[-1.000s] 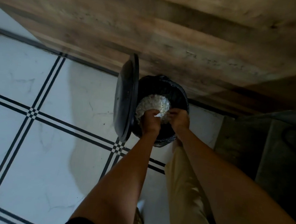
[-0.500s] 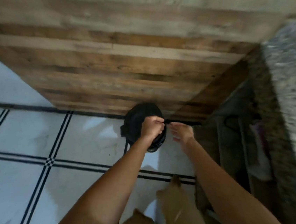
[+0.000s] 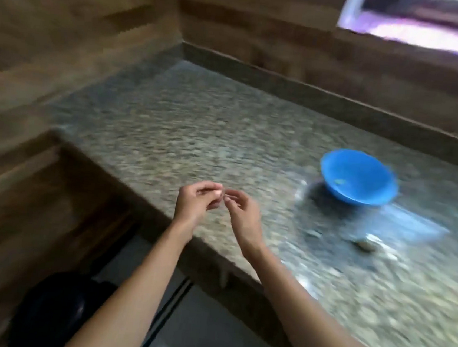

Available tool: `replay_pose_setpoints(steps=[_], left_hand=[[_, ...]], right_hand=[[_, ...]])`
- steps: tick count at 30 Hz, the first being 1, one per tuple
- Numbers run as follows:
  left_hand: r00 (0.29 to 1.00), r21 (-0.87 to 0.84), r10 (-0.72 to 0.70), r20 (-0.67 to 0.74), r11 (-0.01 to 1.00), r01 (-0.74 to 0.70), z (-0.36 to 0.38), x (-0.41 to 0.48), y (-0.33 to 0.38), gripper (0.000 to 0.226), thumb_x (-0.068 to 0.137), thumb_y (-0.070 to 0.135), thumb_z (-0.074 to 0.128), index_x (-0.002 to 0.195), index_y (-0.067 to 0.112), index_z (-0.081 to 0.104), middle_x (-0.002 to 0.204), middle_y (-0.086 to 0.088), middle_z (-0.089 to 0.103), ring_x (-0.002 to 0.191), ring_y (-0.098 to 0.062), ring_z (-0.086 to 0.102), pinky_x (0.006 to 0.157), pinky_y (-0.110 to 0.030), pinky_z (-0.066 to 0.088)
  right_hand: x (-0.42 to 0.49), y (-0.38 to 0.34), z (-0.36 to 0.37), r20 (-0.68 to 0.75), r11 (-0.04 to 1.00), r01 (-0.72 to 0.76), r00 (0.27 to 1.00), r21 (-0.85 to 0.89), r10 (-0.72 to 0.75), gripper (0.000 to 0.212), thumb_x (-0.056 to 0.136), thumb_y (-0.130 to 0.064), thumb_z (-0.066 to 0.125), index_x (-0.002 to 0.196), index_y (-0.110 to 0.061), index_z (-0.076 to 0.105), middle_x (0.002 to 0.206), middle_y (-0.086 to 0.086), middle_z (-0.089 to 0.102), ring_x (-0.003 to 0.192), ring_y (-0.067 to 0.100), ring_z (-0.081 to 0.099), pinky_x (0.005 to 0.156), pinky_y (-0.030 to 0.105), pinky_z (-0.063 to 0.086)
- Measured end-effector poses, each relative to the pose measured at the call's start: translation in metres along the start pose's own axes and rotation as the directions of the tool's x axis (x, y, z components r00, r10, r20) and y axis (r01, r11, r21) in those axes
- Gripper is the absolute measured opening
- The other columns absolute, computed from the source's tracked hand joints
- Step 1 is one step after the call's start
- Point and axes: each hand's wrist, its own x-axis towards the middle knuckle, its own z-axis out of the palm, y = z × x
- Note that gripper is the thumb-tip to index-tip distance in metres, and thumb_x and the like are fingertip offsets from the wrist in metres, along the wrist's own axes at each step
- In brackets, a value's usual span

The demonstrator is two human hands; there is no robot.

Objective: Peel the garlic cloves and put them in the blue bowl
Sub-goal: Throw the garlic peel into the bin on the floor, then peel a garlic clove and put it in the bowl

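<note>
Countertop (image 3: 198, 130) lies open left of blue bowl (image 3: 359, 177) (2 walls (image 3: 265, 35) behind).

Dim, motion-blurred; window (image 3: 424, 21) glare upper right, blocky compression.

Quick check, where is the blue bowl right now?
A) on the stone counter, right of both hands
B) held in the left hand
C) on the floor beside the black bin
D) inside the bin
A: the blue bowl stands on the speckled counter, off to the right of the left hand and right hand, neither touching it.
</note>
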Motion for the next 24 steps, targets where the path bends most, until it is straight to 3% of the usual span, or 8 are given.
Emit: replay_pose_setpoints(steps=[3, 5, 8, 10, 14, 17, 20, 24], left_hand=[[0.974, 0.144, -0.043, 0.221, 0.99, 0.011, 0.111, -0.023, -0.02, 0.017, 0.083, -0.009, 0.059, 0.099, -0.009, 0.064, 0.065, -0.005, 0.065, 0.049, -0.001, 0.057, 0.051, -0.011, 0.048], [0.946, 0.366, 0.016, 0.322, 0.92, -0.14, 0.16, -0.034, -0.038, 0.02, 0.081, -0.003, 0.064, 0.101, -0.004, 0.067, 0.083, -0.013, 0.07, 0.063, -0.006, 0.061, 0.059, -0.011, 0.046], [0.893, 0.656, 0.141, 0.428, 0.631, -0.414, 0.197, -0.037, -0.063, 0.034, 0.081, 0.005, 0.066, 0.115, 0.006, 0.065, 0.113, -0.012, 0.065, 0.104, -0.021, 0.06, 0.091, -0.021, 0.04], [0.858, 0.734, 0.161, 0.489, 0.456, -0.504, 0.2, -0.03, -0.074, 0.035, 0.085, 0.009, 0.061, 0.12, 0.007, 0.062, 0.122, -0.014, 0.059, 0.114, -0.028, 0.052, 0.099, -0.027, 0.034], [0.763, 0.703, 0.184, 0.62, 0.301, -0.644, 0.2, -0.023, -0.073, 0.015, 0.087, 0.016, 0.062, 0.095, 0.007, 0.072, 0.096, -0.013, 0.065, 0.091, -0.031, 0.06, 0.079, -0.036, 0.047], [0.706, 0.58, 0.384, 0.595, 0.404, -0.708, 0.213, -0.034, -0.049, 0.01, 0.083, 0.015, 0.068, 0.088, 0.007, 0.071, 0.086, -0.005, 0.069, 0.077, -0.021, 0.064, 0.071, -0.026, 0.051], [0.698, 0.476, 0.601, 0.39, 0.517, -0.711, 0.255, -0.028, 0.0, 0.014, 0.083, 0.014, 0.068, 0.095, 0.006, 0.071, 0.088, 0.002, 0.068, 0.074, -0.011, 0.063, 0.07, -0.008, 0.047], [0.868, 0.711, 0.336, 0.365, 0.501, -0.493, 0.299, 0.014, 0.026, 0.02, 0.082, 0.026, 0.069, 0.1, 0.016, 0.071, 0.098, -0.009, 0.071, 0.093, -0.025, 0.065, 0.079, -0.029, 0.047]], right_hand=[[-0.03, 0.04, -0.111, -0.234, 0.997, -0.036, 0.972, -0.071, 0.018, 0.022, 0.088, -0.009, 0.054, 0.108, -0.005, 0.063, 0.1, -0.001, 0.064, 0.089, 0.01, 0.06, 0.081, 0.02, 0.047], [-0.051, 0.064, -0.164, -0.35, 0.993, -0.078, 0.936, -0.086, 0.044, 0.021, 0.088, -0.01, 0.056, 0.107, -0.007, 0.064, 0.103, 0.004, 0.067, 0.091, 0.013, 0.062, 0.085, 0.028, 0.048], [-0.079, 0.093, -0.221, -0.467, 0.984, -0.166, 0.877, -0.067, 0.117, 0.023, 0.088, -0.01, 0.055, 0.11, -0.008, 0.064, 0.105, 0.006, 0.067, 0.091, 0.013, 0.06, 0.083, 0.024, 0.046], [-0.089, 0.105, -0.244, -0.508, 0.977, -0.208, 0.846, -0.037, 0.161, 0.024, 0.089, -0.01, 0.054, 0.111, -0.007, 0.063, 0.107, 0.007, 0.066, 0.092, 0.012, 0.058, 0.08, 0.02, 0.042], [-0.085, 0.124, -0.264, -0.548, 0.96, -0.262, 0.791, 0.097, 0.272, 0.023, 0.089, -0.01, 0.055, 0.11, -0.007, 0.064, 0.107, 0.008, 0.066, 0.09, 0.013, 0.056, 0.078, 0.021, 0.041], [-0.074, 0.128, -0.267, -0.561, 0.946, -0.265, 0.762, 0.186, 0.323, 0.022, 0.089, -0.013, 0.055, 0.109, -0.012, 0.063, 0.106, 0.007, 0.067, 0.088, 0.017, 0.059, 0.079, 0.028, 0.047], [-0.068, 0.132, -0.275, -0.586, 0.943, -0.254, 0.739, 0.216, 0.333, 0.021, 0.09, -0.017, 0.055, 0.11, -0.015, 0.062, 0.103, 0.001, 0.066, 0.084, 0.015, 0.061, 0.07, 0.027, 0.05], [-0.066, 0.133, -0.284, -0.676, 0.94, -0.241, 0.654, 0.24, 0.34, 0.023, 0.089, -0.02, 0.057, 0.11, -0.016, 0.063, 0.104, 0.002, 0.066, 0.087, 0.018, 0.062, 0.074, 0.033, 0.054]])
